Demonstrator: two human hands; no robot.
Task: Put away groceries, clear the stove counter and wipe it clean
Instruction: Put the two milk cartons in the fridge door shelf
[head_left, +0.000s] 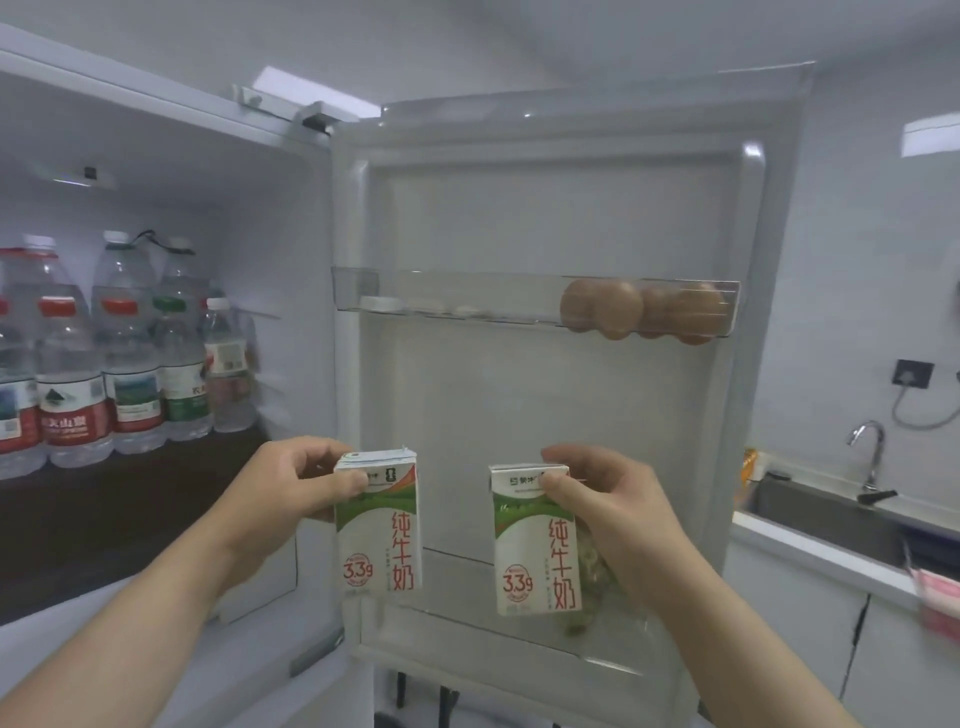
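I face an open fridge whose door (561, 208) swings out to the right. My left hand (291, 493) grips the top of one white-and-green milk carton (379, 530), held upright in front of the door. My right hand (602, 493) pinches the top of a second, matching milk carton (537, 545) the same way. Both cartons hang just above the lower door bin (509, 639), a clear tray. Something green and pale lies in that bin behind the right carton, partly hidden.
The upper door rack (467, 306) holds several brown eggs (644, 312). Several water bottles (130, 353) stand on the dark fridge shelf (104, 519) at left. A sink (831, 514) with a tap (872, 452) sits on the counter at right.
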